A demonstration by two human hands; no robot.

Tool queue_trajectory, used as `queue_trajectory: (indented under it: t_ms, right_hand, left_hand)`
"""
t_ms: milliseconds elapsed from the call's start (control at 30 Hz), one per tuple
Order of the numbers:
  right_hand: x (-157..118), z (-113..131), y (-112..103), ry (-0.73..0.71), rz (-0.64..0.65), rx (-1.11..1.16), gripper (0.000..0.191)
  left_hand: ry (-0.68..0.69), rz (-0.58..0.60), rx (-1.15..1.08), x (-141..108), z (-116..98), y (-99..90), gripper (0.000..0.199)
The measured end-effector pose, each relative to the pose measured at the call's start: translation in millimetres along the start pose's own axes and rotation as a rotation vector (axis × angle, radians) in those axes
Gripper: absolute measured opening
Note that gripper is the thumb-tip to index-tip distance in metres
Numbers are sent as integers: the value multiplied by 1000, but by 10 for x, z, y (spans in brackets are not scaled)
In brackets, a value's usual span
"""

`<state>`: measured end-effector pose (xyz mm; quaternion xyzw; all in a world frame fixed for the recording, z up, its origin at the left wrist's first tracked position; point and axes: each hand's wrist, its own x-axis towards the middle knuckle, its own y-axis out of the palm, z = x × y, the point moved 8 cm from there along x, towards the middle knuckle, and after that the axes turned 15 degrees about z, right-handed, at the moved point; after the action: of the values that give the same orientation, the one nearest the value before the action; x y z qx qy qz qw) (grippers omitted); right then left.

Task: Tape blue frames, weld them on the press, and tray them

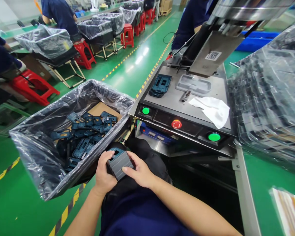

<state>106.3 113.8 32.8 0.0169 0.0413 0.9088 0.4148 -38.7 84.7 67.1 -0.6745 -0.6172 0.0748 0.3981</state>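
Between my two hands is a dark teal and grey plastic housing, held above my lap, with a rectangular opening near its far end and grooves across its grey face. My left hand is wrapped round its left side. From the right, my right hand grips it, with the thumb resting on the grooved face. Just left of my hands stands a plastic-lined black bin with several similar teal housings piled inside. Another teal housing lies on the metal bed of the press machine ahead.
The machine's front carries green buttons and a red emergency stop. On its bed are a grey tray-like fixture and a white cloth. Stacked clear plastic trays stand at right. Co-workers sit at the far benches.
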Motion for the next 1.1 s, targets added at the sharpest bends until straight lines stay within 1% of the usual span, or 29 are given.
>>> queue_trajectory:
  t_ms: [200, 400, 567, 633, 733, 767, 833, 933, 967, 1000, 1033, 1100]
  right_hand:
    - [1, 90, -10, -47, 18, -8, 46]
    - [-16, 88, -46, -20, -5, -104, 40]
    - [-21, 99, -53, -28, -25, -153, 37]
    - [-38, 108, -56, -50, -75, -178, 35]
    - [-124, 151, -105, -129, -237, -225, 30]
    - [-161, 175, -118, -159, -282, -255, 29]
    - [-224, 245, -111, -214, -316, -368, 23]
    - [-271, 353, -37, -265, -267, -598, 16]
    - [-271, 365, -11, -269, -240, -634, 16]
    - [-261, 354, 3, -256, -219, -627, 16]
    - [-242, 314, 0, -221, -208, -573, 14]
    - [-191, 154, -41, -98, -235, -352, 8]
  left_hand:
    - [37, -62, 24, 3, -2, -44, 74]
    - [23, -63, 4, -8, 40, -37, 78]
    - [18, -54, -1, -27, 63, -26, 80]
    - [13, -62, -9, -38, 89, -12, 80]
    - [3, -115, 4, -69, 137, -1, 78]
    - [2, -143, 22, -83, 147, -2, 78]
    - [10, -206, 71, -114, 153, -15, 81]
    - [19, -262, 140, -142, 154, -23, 84]
    - [22, -269, 154, -147, 157, -21, 83]
    - [27, -276, 163, -152, 161, -19, 82]
    - [33, -284, 169, -158, 165, -16, 81]
    - [40, -304, 183, -175, 176, -5, 80]
